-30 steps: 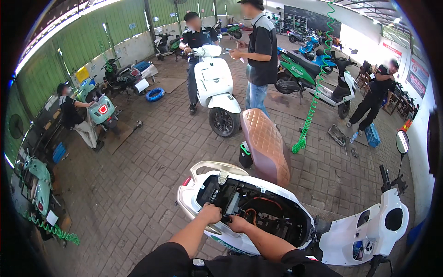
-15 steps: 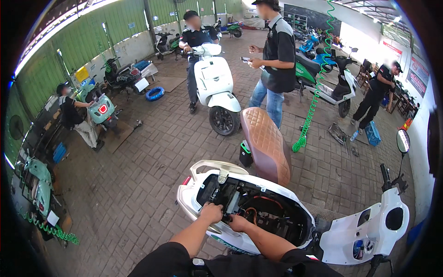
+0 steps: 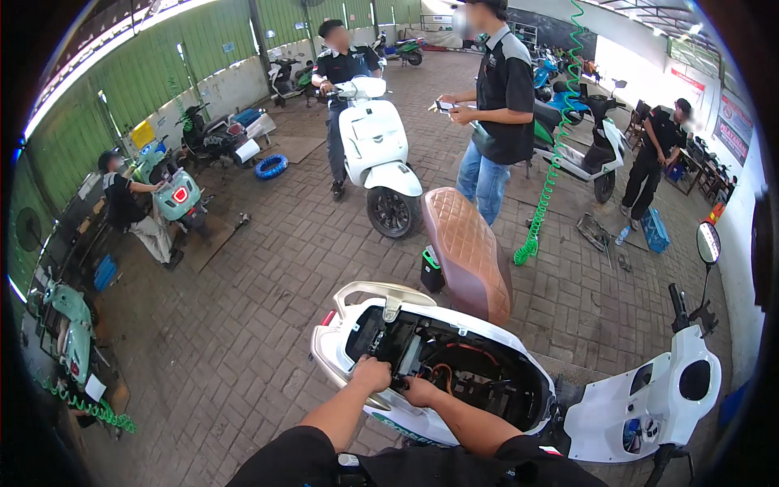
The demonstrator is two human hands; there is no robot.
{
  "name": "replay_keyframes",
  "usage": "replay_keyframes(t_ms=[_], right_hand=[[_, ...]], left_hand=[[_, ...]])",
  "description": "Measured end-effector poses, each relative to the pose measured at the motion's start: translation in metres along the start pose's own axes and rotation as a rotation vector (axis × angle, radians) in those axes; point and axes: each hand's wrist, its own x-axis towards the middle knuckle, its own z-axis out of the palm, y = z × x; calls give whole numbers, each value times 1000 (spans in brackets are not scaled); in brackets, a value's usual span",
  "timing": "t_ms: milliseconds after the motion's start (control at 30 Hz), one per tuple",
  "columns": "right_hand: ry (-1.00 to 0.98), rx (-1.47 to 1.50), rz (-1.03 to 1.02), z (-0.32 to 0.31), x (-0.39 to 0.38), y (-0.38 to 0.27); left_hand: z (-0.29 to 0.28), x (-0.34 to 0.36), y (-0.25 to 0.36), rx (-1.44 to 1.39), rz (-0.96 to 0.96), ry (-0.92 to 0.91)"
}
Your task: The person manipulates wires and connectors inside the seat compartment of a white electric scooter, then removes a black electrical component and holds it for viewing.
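A white scooter (image 3: 633,406) stands before me with its under-seat compartment (image 3: 507,365) uncovered. Inside are black parts, orange cables (image 3: 442,373) and a grey metal bar (image 3: 412,353). My left hand (image 3: 371,375) is closed at the left part of the compartment, its fingertips on something dark I cannot make out. My right hand (image 3: 420,393) is closed a little to its right, on dark parts at the near inner edge; what it holds is hidden. A brown quilted seat (image 3: 471,256) stands raised just beyond the scooter, beside a black container with green trim (image 3: 432,274).
Co-workers stand by a white scooter (image 3: 369,138), a mint scooter (image 3: 174,195) and at the right (image 3: 656,150). One (image 3: 495,105) holds a small item. A green coiled hose (image 3: 531,243) hangs near the seat. A blue ring (image 3: 271,166) and blue case (image 3: 656,231) lie on the pavers.
The standing co-worker beyond the seat has shifted right with hands together on the small item. The right co-worker has moved back slightly and bends differently. My hands are almost still.
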Motion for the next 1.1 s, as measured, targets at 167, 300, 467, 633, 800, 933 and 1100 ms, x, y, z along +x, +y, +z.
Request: replay_keyframes(t_ms=[167,300,467,633,800,933,1100], right_hand=[[4,22,-10,-6,-9,-14],[30,49,-31,-7,-11,-12],[-8,18,15,-7,-9,-10],[-66,23,4,-10,-9,-14],[6,30,-9,-7,-10,-9],[-14,24,-7,-5,-7,-9],[1,25,-17,-3,-4,-7]], left_hand=[[10,0,0,-87,-134,134],[9,-2,-3,-97,-88,127],[12,-6,-17,-107,92,149],[14,-4,-15,-89,24,132],[1,-2,-3,-13,-9,13],[4,-2,0,-12,-63,41],[16,0,-9,-85,-45,168]])
